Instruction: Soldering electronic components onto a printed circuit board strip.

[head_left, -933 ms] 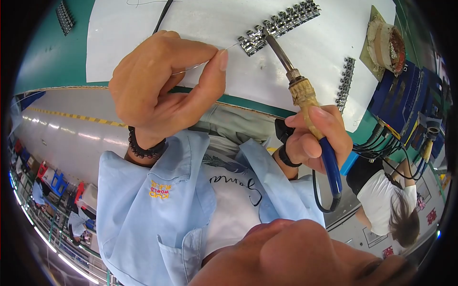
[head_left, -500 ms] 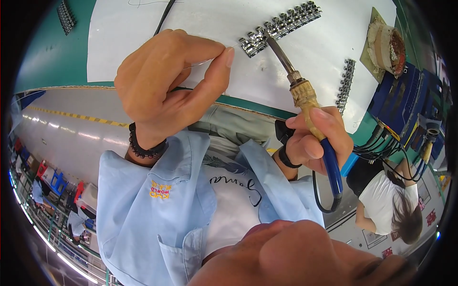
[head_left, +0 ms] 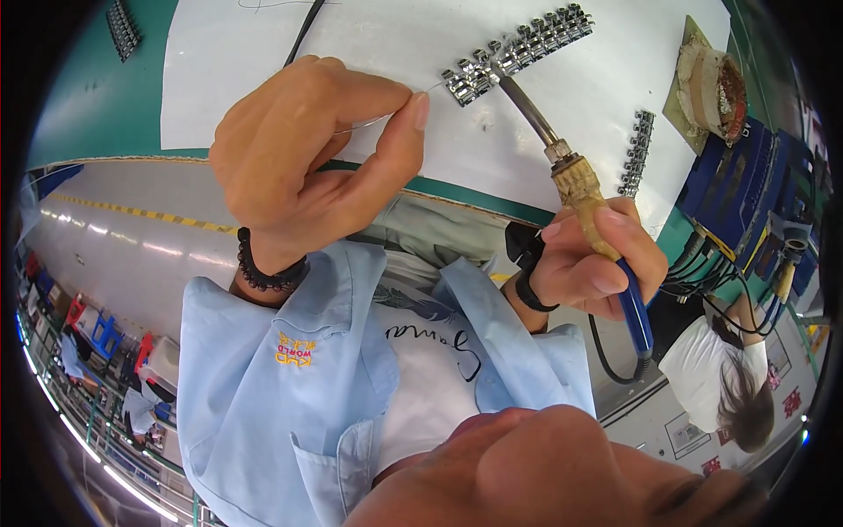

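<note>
Soldering iron point(head_left: 575, 189), one: closed in right hand point(head_left: 593, 268) grip, tip touching connector strip point(head_left: 518, 53) on white sheet point(head_left: 580, 105). Solder wire point(head_left: 386, 119), one: pinched in left hand point(head_left: 307, 167), reaching toward that strip. Connector strips, three: second point(head_left: 636, 154) on sheet, third point(head_left: 123, 26) on green table point(head_left: 97, 105).

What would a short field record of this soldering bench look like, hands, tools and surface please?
left hand: pinches thin solder wire between thumb and forefinger
right hand: closed grip on soldering iron
iron tip: at the row of metal terminals
surface: white sheet on green bench
nearby: second terminal strip, blue box with cables
</note>
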A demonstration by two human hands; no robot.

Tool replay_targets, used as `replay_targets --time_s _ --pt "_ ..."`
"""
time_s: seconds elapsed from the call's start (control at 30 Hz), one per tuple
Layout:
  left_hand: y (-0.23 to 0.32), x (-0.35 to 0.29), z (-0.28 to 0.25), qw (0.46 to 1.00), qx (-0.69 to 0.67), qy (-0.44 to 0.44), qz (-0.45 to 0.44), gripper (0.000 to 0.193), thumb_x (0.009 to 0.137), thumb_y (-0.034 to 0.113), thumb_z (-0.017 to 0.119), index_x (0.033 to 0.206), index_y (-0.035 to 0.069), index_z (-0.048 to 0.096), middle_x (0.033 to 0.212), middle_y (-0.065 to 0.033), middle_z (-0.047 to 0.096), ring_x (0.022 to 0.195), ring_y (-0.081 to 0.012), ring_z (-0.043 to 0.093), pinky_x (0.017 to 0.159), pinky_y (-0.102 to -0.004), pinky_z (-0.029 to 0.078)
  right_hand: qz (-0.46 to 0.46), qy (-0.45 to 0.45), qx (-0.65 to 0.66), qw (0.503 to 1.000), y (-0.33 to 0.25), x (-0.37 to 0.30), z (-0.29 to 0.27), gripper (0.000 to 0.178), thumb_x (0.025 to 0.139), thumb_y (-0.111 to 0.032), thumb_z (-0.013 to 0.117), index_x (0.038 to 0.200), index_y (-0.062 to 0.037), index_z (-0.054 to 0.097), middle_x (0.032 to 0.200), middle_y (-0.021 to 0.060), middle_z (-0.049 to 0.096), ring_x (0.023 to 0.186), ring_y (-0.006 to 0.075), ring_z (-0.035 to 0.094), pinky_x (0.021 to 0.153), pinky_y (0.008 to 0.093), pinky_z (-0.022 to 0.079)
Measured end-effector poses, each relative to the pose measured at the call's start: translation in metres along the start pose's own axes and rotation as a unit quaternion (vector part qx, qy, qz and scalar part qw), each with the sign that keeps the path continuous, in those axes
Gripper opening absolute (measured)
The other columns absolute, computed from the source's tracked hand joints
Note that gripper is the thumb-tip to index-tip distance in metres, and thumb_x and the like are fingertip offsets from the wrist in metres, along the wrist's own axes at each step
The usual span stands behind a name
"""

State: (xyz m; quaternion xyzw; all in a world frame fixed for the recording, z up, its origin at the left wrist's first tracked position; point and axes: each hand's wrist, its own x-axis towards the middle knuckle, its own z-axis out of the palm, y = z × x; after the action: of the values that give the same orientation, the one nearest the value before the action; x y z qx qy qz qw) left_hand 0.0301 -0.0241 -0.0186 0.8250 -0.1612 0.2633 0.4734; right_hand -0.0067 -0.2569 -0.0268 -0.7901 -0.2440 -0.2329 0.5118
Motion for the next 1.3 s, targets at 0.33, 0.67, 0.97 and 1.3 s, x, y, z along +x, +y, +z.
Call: replay_targets --time_s 0.33,0.67,0.97,1.3 --pt "0.001 0.0 -0.001 1.0 0.007 -0.005 -0.016 0.021 0.061 -0.009 0.079 0.07 0.002 0.064 0.063 -0.0018 0.061 0.043 -0.0098 0.035 0.04 -0.0252 0.023 0.046 0.007 0.054 0.997 0.0 -0.004 -0.003 0.045 0.097 -0.043 0.062 0.111 -0.0009 0.065 0.066 0.0054 0.068 0.054 0.0157 0.056 0.052 0.0265 0.043" --pt "-0.003 -0.001 -0.002 0.999 0.014 -0.036 0.013 0.018 0.072 -0.01 0.078 0.081 -0.001 0.065 0.064 -0.0014 0.063 0.045 -0.0028 0.029 0.044 -0.022 0.017 0.019 0.02 0.015 1.0 0.001 0.002 0.007 0.052 0.104 -0.043 0.049 0.11 0.0079 0.054 0.056 0.0101 0.056 0.044 0.0122 0.052 0.042 0.0204 0.038" --pt "0.0 -0.002 -0.001 1.0 0.001 0.0 0.0 0.022 0.06 -0.009 0.079 0.068 0.001 0.062 0.064 -0.0029 0.063 0.043 -0.0108 0.037 0.04 -0.0252 0.025 0.055 0.036 0.046 0.997 -0.004 0.0 0.007 0.046 0.099 -0.041 0.06 0.107 0.0042 0.062 0.061 0.0082 0.063 0.049 0.0146 0.055 0.047 0.0235 0.04" --pt "0.0 -0.002 0.0 1.0 -0.001 0.007 0.006 0.02 0.06 -0.009 0.079 0.07 0.0 0.063 0.063 -0.0027 0.062 0.043 -0.0106 0.038 0.04 -0.0251 0.025 0.031 0.084 0.044 0.995 -0.002 -0.006 0.006 0.052 0.097 -0.049 0.057 0.107 0.0019 0.063 0.062 0.0061 0.065 0.05 0.0138 0.057 0.048 0.0238 0.04"
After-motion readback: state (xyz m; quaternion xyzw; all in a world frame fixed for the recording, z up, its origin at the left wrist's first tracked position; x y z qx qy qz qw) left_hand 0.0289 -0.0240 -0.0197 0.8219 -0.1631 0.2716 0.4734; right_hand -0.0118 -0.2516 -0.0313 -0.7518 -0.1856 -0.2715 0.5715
